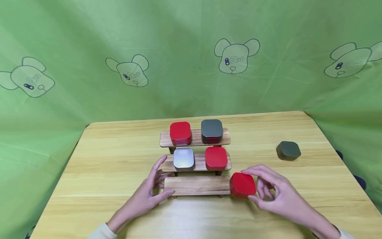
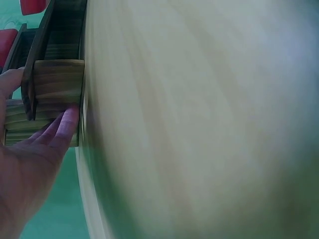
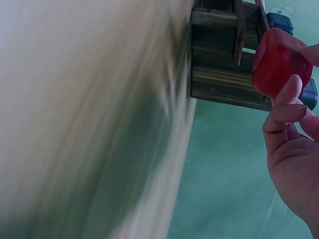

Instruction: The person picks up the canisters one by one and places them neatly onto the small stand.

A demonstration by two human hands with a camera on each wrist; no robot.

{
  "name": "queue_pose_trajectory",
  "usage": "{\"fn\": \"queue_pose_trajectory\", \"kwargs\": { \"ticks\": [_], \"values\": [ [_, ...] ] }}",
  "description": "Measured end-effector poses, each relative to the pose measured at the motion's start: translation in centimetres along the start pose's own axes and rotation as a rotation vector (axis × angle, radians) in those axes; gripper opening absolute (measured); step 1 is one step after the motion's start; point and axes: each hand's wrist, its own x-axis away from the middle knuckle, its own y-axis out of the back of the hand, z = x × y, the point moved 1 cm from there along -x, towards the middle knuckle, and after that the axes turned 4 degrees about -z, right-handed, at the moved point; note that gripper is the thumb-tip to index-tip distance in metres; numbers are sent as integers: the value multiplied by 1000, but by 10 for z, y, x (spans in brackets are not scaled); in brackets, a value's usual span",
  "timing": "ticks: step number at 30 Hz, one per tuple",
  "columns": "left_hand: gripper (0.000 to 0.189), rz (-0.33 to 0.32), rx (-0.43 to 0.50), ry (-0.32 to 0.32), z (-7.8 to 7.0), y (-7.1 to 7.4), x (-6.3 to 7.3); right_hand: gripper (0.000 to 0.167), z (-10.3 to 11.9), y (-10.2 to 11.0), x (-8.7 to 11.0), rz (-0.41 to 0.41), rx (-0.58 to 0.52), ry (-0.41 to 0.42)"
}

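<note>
A three-tier wooden display stand [image 1: 197, 186] stands on the table. My left hand [image 1: 149, 192] holds its left end, thumb at the front of the lowest tier and index finger by the middle tier; in the left wrist view, fingertips [image 2: 70, 117] touch the stand's side. My right hand [image 1: 277, 194] pinches a red square tin [image 1: 243, 185] between thumb and fingers at the right end of the lowest tier. That tin [image 3: 281, 62] is tilted in the right wrist view. A silver tin [image 1: 183, 159] and a red tin [image 1: 216, 158] sit on the middle tier.
The top tier bears a red tin [image 1: 180, 133] and a dark grey-lidded tin [image 1: 212, 131]. A dark grey tin [image 1: 288, 150] lies on the wooden table [image 1: 113, 166], right of the stand. Green cloth [image 1: 179, 83] with printed bear heads hangs behind and along both sides.
</note>
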Motion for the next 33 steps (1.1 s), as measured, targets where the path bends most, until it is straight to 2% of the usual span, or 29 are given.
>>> {"fn": "queue_pose_trajectory", "kwargs": {
  "ticks": [10,15,22,30,33],
  "values": [
    [111,4,-13,17,2,2,1,75,8,-20,-3,44,-29,10],
    [110,5,-18,4,2,2,0,73,13,-29,-7,53,-33,20],
    [111,8,2,-12,2,0,-1,75,17,-37,-13,44,-38,69],
    [111,2,-1,-7,2,0,-1,77,22,-58,-20,47,-73,151],
    [111,2,2,-2,1,-1,-1,78,24,-64,-22,65,-77,132]
  ]
}}
